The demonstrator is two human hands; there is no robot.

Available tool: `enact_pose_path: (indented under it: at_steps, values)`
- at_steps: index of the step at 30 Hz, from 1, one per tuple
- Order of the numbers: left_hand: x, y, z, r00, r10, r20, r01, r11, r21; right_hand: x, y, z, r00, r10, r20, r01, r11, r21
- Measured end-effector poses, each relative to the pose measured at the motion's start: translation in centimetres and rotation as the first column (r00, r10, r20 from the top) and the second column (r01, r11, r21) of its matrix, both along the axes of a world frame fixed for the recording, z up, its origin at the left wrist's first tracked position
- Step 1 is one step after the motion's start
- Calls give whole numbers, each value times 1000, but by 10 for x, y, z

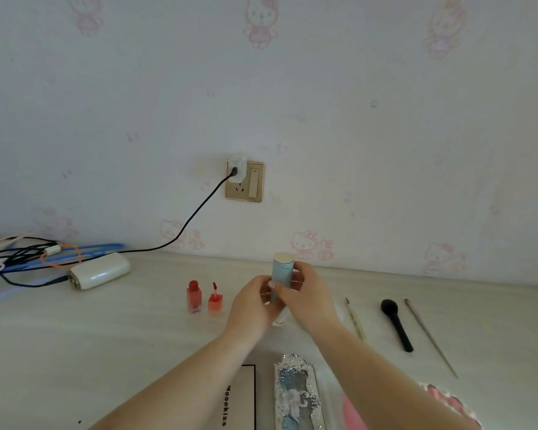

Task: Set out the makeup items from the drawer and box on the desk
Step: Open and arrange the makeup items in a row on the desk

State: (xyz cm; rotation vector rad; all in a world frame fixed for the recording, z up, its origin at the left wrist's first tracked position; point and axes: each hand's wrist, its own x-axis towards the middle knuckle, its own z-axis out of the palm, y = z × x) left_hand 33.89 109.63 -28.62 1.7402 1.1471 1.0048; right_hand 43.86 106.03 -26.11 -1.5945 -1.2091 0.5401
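Observation:
Both hands hold a pale blue tube (282, 274) with a cream cap, upright above the desk (137, 330) near the wall. My left hand (255, 305) grips its lower part and my right hand (308, 293) wraps its middle. Two small red lip-tint bottles (194, 296) (215, 301) stand to the left. On the right lie a thin pale brush (354, 319), a black powder brush (396, 324) and a long thin brown brush (430, 338). An ornate silver palette (298, 395) and a white "Mooekiss" box (239, 398) lie near the front edge.
A white power bank (100, 271) and a tangle of cables (28, 252) occupy the back left of the desk. A black cord runs up to a wall socket (244, 180). Something pink (448, 401) shows at the bottom right.

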Motion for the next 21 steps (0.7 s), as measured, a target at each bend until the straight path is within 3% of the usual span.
enact_pose_path:
  at_steps: [7, 17, 21]
  values:
    - [-5, -10, 11, 998, 55, 36, -61, 982, 177, -8, -1, 8, 997, -41, -60, 49, 989, 141]
    - [-20, -19, 28, 1000, 12, 24, -17, 975, 223, -7, -10, 25, 993, 107, -53, -98, 984, 151]
    - [-25, -20, 23, 999, -17, -36, 25, 968, 248, -5, -15, 55, 984, 81, -161, -32, 958, 286]
